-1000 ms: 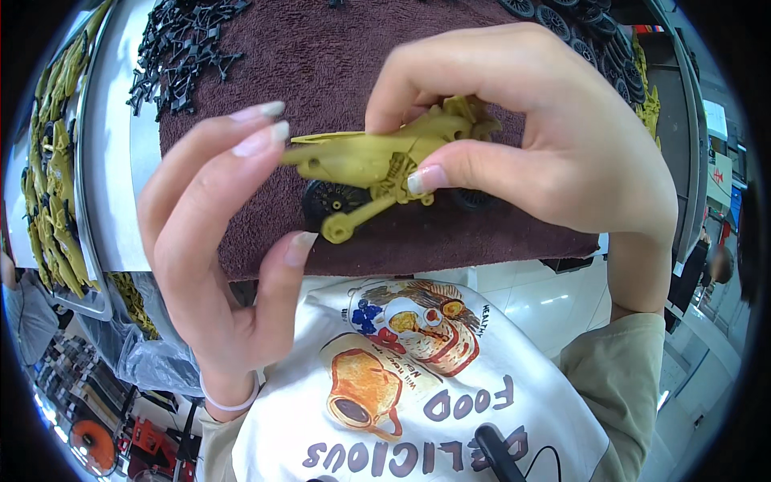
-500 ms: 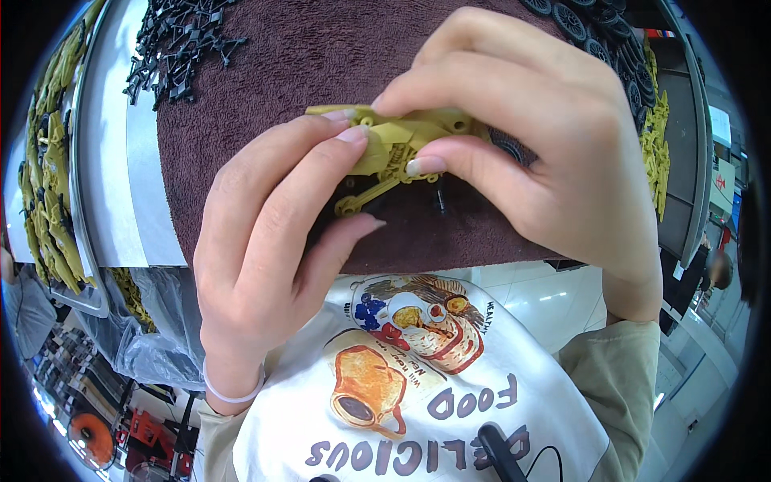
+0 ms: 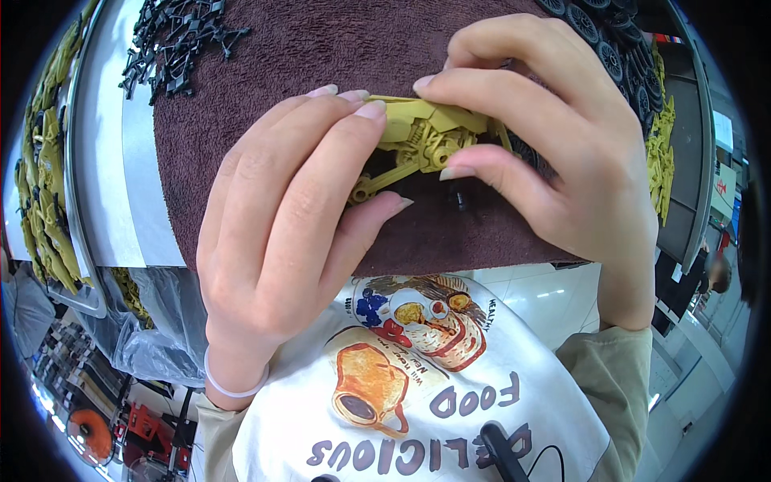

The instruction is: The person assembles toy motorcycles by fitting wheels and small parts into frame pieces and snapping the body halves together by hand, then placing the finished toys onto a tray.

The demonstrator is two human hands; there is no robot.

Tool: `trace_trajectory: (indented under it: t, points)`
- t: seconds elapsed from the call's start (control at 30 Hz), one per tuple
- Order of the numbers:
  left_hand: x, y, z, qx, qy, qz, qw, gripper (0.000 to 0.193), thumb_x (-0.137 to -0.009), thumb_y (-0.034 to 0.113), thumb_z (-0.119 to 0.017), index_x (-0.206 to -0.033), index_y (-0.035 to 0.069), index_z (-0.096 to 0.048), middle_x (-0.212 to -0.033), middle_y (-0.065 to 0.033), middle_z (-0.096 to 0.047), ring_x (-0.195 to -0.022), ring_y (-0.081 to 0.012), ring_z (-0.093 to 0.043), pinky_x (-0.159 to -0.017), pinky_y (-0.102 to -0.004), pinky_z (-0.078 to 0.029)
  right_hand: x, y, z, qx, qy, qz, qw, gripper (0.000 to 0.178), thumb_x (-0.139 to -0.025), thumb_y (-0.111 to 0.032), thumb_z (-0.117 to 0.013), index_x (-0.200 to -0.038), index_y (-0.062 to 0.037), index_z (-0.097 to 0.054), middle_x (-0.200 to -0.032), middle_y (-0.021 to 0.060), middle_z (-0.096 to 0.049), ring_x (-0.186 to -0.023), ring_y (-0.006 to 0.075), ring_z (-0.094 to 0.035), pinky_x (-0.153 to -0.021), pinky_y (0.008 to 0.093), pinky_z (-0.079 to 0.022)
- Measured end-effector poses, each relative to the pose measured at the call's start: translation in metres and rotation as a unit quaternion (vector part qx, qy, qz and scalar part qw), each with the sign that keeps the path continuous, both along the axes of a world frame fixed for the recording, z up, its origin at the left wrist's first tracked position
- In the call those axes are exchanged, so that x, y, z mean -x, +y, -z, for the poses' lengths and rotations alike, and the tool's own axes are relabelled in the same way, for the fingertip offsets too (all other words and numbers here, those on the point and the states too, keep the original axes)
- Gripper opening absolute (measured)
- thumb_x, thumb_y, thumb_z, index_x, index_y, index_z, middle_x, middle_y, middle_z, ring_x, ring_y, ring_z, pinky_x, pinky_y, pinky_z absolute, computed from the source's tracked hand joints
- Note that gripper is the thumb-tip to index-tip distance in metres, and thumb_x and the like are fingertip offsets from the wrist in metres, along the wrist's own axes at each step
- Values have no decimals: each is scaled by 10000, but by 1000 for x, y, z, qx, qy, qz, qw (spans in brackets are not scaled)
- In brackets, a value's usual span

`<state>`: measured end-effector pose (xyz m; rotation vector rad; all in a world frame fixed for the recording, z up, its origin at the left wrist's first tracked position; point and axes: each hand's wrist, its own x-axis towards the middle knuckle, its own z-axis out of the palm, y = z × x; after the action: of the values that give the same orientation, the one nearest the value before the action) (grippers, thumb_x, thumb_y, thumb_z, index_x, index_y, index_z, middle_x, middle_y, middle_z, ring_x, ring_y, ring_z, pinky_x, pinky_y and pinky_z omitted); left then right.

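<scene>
A yellow-green plastic toy motorcycle body [image 3: 438, 128] with moulded engine detail is held up between my two hands above the dark cloth. My left hand [image 3: 281, 201] closes on its left end, fingertips along the upper edge and thumb low beside the projecting arm. My right hand [image 3: 562, 128] grips its right end, with the thumb against the lower engine part and the index finger at the top. Just below the body, a small dark piece [image 3: 459, 199] shows against the cloth; whether it is attached I cannot tell. Part of the left end is hidden by my left fingers.
A brown towel [image 3: 321, 48] covers the work surface. Black frame-like parts [image 3: 181, 48] are heaped at the far left, black toy wheels [image 3: 614, 48] at the far right. More yellow-green parts lie in the left tray [image 3: 52, 193] and along the right edge [image 3: 660, 153].
The toy motorcycle body has moved slightly right and turned, showing more of its engine side. My left hand has shifted right with it, and my right index finger has lifted somewhat.
</scene>
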<state>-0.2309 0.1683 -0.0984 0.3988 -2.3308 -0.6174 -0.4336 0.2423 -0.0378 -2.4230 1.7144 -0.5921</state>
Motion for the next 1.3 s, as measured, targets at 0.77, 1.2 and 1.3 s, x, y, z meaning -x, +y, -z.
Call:
trace_trajectory:
  t: [0.77,1.2,1.3]
  points:
    - [5,-4,-1,-90,-22,-7,996,486,-665,151,-785,-1092,-36,-647,-1129,-174,-653,-1119,-309,-607,-949,-372,-484,13,10,20,55,-29,6,998,228,-628,-17,-776,-832,4,-677,-928,116,-651,-842,232,-624,-709,293,-494]
    - [8,-9,-5,-87,-54,-16,995,422,-726,106,-729,-1127,-4,-658,-1172,-150,-644,-1121,-290,-606,-963,-361,-470,5,27,44,130,-82,87,984,261,-649,2,-770,-903,5,-707,-987,133,-667,-909,256,-636,-803,336,-523]
    - [8,-13,-6,-95,-56,-5,994,427,-713,129,-733,-1111,-9,-658,-1155,-155,-640,-1086,-294,-616,-941,-360,-479,7,29,36,88,-124,80,985,251,-681,29,-744,-928,15,-704,-1028,165,-654,-914,266,-637,-819,340,-520]
